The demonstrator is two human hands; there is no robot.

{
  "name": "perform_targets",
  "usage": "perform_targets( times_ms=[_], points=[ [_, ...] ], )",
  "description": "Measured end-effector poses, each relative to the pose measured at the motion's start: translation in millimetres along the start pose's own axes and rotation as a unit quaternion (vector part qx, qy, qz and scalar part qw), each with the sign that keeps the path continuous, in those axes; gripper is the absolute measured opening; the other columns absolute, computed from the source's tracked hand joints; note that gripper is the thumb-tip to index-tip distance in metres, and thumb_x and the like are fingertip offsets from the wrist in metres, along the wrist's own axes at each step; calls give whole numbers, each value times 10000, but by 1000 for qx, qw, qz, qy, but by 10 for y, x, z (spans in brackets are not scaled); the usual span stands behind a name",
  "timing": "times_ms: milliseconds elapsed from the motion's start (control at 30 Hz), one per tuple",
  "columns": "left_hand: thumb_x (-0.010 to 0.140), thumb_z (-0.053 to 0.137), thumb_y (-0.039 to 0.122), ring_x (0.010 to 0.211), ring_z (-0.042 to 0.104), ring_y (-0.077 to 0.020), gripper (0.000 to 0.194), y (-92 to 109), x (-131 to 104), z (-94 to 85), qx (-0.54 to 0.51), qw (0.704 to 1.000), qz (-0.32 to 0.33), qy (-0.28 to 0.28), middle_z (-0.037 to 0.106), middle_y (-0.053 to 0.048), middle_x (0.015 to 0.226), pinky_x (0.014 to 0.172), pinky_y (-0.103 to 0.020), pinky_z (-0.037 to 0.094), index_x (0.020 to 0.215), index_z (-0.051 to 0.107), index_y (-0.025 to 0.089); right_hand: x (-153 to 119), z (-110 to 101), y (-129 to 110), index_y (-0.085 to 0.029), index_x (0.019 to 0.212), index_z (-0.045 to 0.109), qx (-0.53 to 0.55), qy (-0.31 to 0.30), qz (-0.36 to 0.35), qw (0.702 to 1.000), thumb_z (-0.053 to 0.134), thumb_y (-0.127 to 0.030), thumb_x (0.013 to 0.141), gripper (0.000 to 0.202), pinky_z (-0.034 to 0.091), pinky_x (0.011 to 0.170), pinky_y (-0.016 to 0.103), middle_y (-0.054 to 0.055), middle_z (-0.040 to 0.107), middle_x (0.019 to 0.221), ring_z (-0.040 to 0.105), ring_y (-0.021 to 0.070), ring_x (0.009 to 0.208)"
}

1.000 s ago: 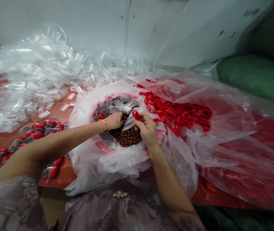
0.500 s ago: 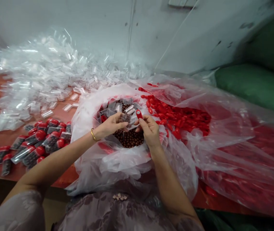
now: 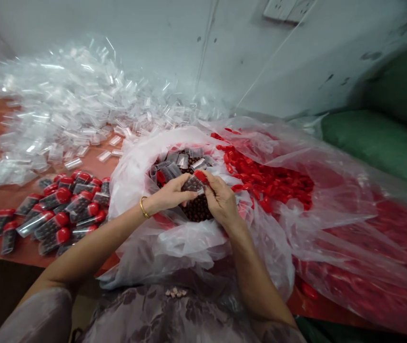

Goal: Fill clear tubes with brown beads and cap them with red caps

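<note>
Above an open white plastic bag (image 3: 125, 176), my left hand (image 3: 172, 193) grips a clear container (image 3: 191, 185) with dark beads inside. My right hand (image 3: 220, 197) pinches a red cap (image 3: 200, 176), which sits on the container's right end. Part of a clear piece shows just under the fingers. Below both hands the bag holds dark brown beads (image 3: 198, 209) and, at its back, several clear empty containers (image 3: 182, 160). A gold bracelet circles my left wrist.
Loose red caps (image 3: 271, 181) fill a clear bag at the right. Filled, red-capped containers (image 3: 78, 205) lie at the left, with a large heap of clear containers (image 3: 67, 100) behind. A green sack (image 3: 368, 138) stands at the back right.
The red cap, held apart and upright before, is now on the end of the container, and my hands have come together. The camera view has shifted slightly.
</note>
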State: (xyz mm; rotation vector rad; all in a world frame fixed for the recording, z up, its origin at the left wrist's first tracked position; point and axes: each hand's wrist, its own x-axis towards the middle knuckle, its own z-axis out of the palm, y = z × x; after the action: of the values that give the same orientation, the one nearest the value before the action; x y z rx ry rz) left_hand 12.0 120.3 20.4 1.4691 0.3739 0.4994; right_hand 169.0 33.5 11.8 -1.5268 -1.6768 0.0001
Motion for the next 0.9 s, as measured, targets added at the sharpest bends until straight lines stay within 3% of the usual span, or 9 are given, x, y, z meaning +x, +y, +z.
perform_targets(
  times_ms=[133, 267, 433, 733, 833, 900],
  points=[
    [756, 635, 317, 475, 422, -49, 301, -5, 4, -2, 18, 999, -5, 28, 459, 64, 664, 431, -182, 351, 952, 473, 156, -28, -43, -53, -248, 1346, 528, -43, -5, -5, 999, 401, -225, 932, 434, 521, 749, 324, 63, 644, 918, 620, 183, 796],
    [750, 634, 347, 549, 441, -66, 304, -15, -5, -19, 75, 997, 16, 10, 467, 44, 719, 475, -189, 367, 928, 488, 149, -51, -16, -73, -247, 1358, 514, -39, -9, 6, 999, 394, -213, 924, 451, 524, 808, 338, 67, 661, 958, 636, 194, 870],
    [763, 605, 331, 678, 464, -107, 253, -19, -30, -10, 158, 985, 59, 44, 511, 14, 766, 588, -213, 392, 900, 521, 136, -88, 13, -96, -245, 1367, 503, -47, -31, 11, 998, 390, -217, 931, 452, 526, 813, 342, 74, 671, 998, 644, 196, 896],
    [745, 609, 313, 689, 463, -113, 213, -48, -147, 17, 208, 976, 34, 45, 532, 11, 759, 616, -224, 375, 838, 544, 132, -224, -15, -143, -228, 1341, 540, 15, -47, -42, 998, 419, -184, 894, 465, 539, 849, 334, 87, 697, 1104, 665, 203, 996],
    [707, 616, 274, 646, 457, -97, 195, -10, -213, 35, 221, 975, 3, 30, 529, 30, 727, 580, -208, 363, 830, 551, 137, -188, -103, -170, -204, 1151, 683, 69, -58, -31, 996, 444, -266, 905, 348, 539, 771, 324, 73, 727, 927, 687, 200, 855],
    [685, 616, 251, 602, 434, -81, 177, 20, -247, 64, 212, 977, -12, 16, 505, 50, 685, 541, -193, 341, 807, 545, 145, -111, -114, -188, -194, 972, 735, 112, -9, 19, 993, 417, -358, 931, 360, 513, 651, 294, 35, 666, 681, 643, 165, 657]
  ],
)
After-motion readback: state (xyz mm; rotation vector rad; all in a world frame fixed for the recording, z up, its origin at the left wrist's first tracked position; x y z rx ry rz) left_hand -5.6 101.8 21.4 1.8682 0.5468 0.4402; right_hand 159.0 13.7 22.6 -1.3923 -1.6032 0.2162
